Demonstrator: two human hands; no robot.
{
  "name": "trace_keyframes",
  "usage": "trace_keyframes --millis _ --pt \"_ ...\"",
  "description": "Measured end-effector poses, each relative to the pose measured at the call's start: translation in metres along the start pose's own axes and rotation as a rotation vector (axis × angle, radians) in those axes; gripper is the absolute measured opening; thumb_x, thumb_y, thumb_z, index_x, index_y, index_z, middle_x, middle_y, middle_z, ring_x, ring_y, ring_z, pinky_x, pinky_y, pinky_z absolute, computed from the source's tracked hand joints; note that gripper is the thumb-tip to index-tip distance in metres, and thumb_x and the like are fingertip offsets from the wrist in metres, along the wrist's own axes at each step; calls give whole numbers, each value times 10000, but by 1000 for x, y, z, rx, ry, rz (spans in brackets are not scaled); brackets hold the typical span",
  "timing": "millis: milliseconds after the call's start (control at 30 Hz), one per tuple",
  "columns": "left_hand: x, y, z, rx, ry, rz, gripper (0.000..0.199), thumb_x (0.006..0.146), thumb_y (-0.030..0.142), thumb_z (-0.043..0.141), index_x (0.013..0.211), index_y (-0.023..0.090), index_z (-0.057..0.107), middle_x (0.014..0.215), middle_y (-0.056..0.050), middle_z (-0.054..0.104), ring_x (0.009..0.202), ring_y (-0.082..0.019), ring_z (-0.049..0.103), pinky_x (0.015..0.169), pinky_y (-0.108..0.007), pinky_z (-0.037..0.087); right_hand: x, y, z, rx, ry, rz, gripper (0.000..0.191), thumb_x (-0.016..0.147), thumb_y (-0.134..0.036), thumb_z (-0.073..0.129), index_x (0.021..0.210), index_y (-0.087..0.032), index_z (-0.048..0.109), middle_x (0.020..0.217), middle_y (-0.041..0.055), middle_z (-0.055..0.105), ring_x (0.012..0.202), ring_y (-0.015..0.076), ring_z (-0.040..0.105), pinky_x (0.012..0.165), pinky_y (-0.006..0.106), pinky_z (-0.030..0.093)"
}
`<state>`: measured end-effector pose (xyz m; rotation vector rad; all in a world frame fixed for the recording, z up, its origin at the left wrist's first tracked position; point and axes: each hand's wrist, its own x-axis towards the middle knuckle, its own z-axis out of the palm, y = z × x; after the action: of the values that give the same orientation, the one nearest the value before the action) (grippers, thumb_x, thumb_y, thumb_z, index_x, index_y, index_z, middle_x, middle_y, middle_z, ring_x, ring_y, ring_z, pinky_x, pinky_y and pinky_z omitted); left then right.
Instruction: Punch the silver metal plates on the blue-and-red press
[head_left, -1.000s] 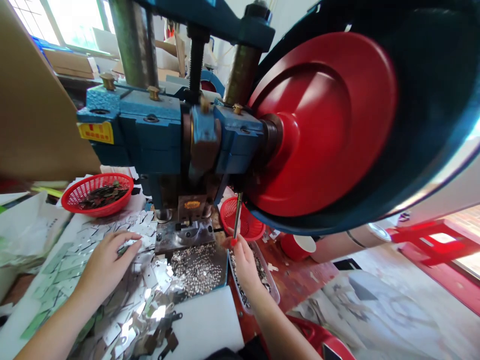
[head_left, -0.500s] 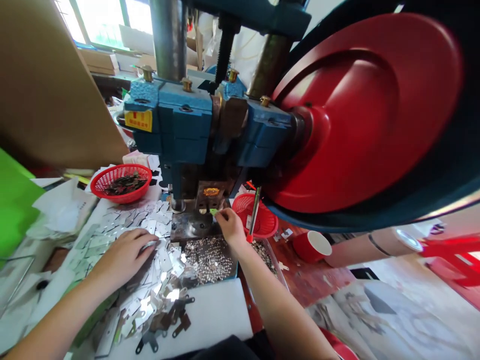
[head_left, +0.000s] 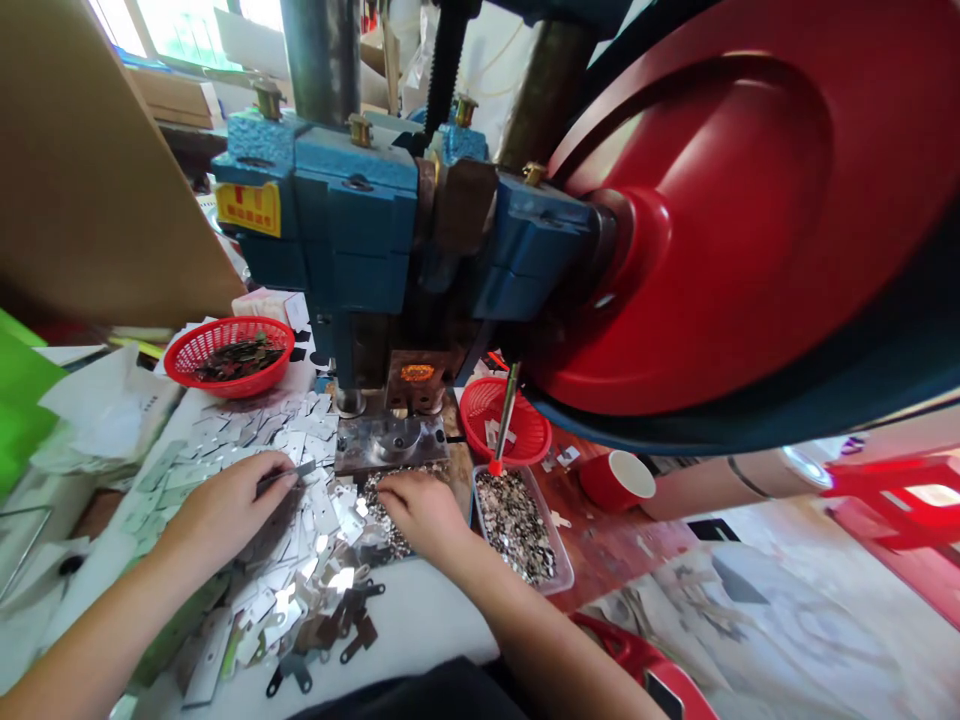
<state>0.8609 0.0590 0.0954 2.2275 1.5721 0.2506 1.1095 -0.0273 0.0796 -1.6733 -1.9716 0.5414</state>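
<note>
My left hand [head_left: 232,495] is closed, pinching a small flat metal plate [head_left: 306,468] between thumb and fingers. It hovers over a spread of similar silvery plates [head_left: 259,430]. My right hand [head_left: 424,510] has its fingers bent together at the pile of tiny shiny metal pieces [head_left: 386,535]; whether anything is between the fingertips is hidden. Just beyond both hands is the steel die block [head_left: 394,445] of a blue press [head_left: 352,220], under its raised ram [head_left: 418,378]. No plate shows on the die.
A large red flywheel [head_left: 727,230] fills the right side. A red basket [head_left: 229,355] of dark plates stands at left, another red basket [head_left: 506,420] right of the die. Near my right forearm are a clear tub [head_left: 517,525] of small pieces, a red-handled lever [head_left: 506,415] and a red cup [head_left: 619,480].
My right hand has drawn back from the die to the pile of small pieces. My left hand now shows a plate at its fingertips. The view has shifted slightly.
</note>
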Motion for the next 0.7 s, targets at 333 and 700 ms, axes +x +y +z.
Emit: trace_keyframes --millis 333,700 --pt "-18 -6 0 -142 75 -90 355 790 557 474 943 279 633 986 -4 702 845 -229 639 743 -315 462 41 -24 38 -451 -166 -197 187 888 -308 495 800 -217 633 789 6 690 720 178 641 589 260 419" --pt "-22 -5 -11 -273 111 -156 391 769 582 508 975 267 613 1017 0 698 899 -242 628 761 -322 458 -49 -4 -54 -208 -222 5 280 954 -275 331 871 -216 592 766 26 653 693 161 608 622 259 388"
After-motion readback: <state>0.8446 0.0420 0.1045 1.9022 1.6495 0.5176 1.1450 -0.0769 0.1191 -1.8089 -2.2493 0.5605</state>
